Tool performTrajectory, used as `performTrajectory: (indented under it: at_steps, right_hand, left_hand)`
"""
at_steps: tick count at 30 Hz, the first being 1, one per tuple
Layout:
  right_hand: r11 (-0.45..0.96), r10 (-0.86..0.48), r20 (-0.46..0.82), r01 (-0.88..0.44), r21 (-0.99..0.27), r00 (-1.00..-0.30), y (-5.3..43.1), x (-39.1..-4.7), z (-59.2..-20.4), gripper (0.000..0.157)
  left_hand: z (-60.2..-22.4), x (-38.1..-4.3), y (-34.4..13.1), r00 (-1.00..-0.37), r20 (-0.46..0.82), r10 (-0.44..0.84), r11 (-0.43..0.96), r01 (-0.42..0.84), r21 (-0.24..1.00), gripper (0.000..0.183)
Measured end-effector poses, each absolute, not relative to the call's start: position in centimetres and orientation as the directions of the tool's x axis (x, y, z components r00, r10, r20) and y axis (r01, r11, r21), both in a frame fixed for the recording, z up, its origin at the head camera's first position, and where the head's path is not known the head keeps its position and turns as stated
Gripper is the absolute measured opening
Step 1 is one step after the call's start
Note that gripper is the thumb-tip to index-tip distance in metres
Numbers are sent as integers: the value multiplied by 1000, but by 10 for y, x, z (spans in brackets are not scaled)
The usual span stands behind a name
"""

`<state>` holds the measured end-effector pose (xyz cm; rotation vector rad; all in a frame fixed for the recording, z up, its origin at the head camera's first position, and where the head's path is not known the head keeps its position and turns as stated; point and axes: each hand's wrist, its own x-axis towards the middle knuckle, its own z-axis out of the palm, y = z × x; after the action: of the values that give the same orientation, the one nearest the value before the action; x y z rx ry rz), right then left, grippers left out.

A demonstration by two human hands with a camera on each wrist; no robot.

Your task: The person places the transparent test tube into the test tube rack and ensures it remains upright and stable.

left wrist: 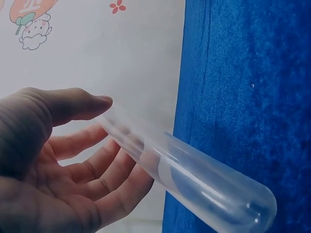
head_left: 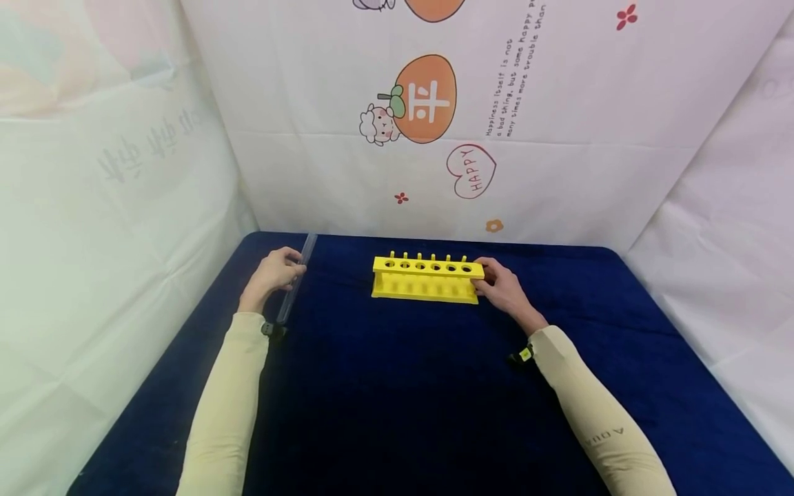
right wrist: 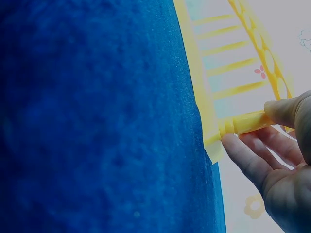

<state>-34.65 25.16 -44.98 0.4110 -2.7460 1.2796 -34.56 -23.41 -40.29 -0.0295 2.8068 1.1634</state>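
With my left hand (head_left: 275, 272) I pinch a clear tube (left wrist: 209, 182), thumb on one side and bent fingers on the other, the gap between them no wider than the tube. It lies near the far left corner of the tabletop (head_left: 397, 386), at a slant, one end toward the far edge and the other toward my wrist. Whether any of it touches the dark blue cloth I cannot tell.

With my right hand (head_left: 504, 288) I grip the right end of a yellow rack (head_left: 427, 267), thumb and fingertips set around the post (right wrist: 248, 123) there. The rack is upright near the middle of the far edge, its length running roughly along that edge, well apart from the tube. Its upper bar has six round holes, and six short pegs stand in a row behind them. I cannot tell whether its base rests on the cloth.

My sleeves (head_left: 226, 399) are pale yellow. Beyond the far edge hangs a white sheet (head_left: 335, 172) printed with orange fruit and a red heart reading HAPPY.
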Motion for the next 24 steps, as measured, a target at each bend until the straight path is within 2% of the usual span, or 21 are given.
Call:
performTrajectory:
  at_steps: [24]
  right_hand:
    - [618, -208, 199, -286, -732, -958, 253, -348, -453, 42]
  left_hand:
    - [-406, -345, -215, -999, 41, 2, 694, 31, 719, 42]
